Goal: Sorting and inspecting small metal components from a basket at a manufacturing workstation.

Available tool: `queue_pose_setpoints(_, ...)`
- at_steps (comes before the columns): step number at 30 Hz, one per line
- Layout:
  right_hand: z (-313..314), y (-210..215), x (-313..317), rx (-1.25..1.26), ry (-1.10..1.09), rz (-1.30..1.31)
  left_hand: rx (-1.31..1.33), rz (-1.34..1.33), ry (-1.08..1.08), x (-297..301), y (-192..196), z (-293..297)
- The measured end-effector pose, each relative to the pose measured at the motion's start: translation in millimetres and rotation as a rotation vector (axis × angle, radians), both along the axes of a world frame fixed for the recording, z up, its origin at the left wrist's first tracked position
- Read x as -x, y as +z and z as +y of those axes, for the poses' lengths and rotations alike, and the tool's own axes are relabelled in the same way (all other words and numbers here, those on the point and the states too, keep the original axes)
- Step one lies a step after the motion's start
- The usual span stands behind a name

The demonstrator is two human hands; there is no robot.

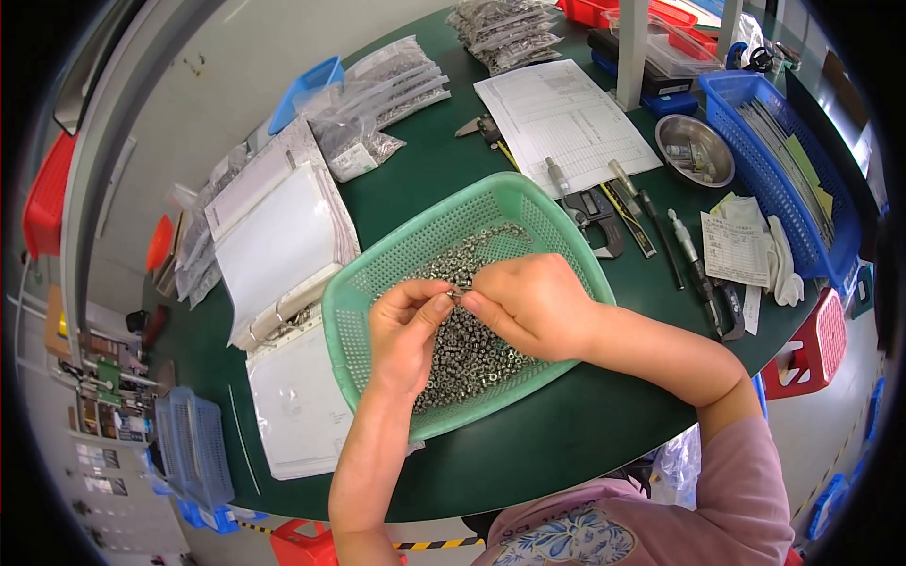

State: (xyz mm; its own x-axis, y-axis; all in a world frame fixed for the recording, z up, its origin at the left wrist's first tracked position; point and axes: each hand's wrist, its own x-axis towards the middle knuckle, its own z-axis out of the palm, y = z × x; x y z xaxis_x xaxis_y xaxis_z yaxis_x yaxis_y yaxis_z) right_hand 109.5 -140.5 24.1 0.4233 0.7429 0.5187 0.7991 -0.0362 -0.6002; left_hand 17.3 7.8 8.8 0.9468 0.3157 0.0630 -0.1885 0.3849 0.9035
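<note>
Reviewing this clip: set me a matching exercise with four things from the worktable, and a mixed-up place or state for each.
Things:
1. green basket
2. metal bowl
3. ring binder
4. white glove

Places or states:
A. lying open
B. beside a paper slip
C. below the left hand and right hand
D. round, with small items inside

Right pairs: 1-C, 2-D, 3-A, 4-B

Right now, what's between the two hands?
A small metal piece, held between the left hand and right hand, over the green basket. The head view shows it; its shape is too small to tell.
</note>
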Motion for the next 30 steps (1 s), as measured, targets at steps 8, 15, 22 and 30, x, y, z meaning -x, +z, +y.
queue_pose_setpoints(8, 1, -5, -3, -0.089, -0.014, 0.073, 0.161, 0.039, -0.02, -4, -1, -2)
queue_pose_setpoints(15, -3, -7, -14, -0.121, 0.131, 0.3, 0.064, 0.108, 0.001, -12, -5, -6)
queue_pose_setpoints(22, 3, -3, -11, 0.007, 0.101, 0.194, -0.308, 0.229, 0.054, -9, 5, -11)
queue_pose_setpoints(30, -2, -16, -9, -0.178, 0.06, 0.315, -0.731, 0.125, 0.458, -14, -25, 6)
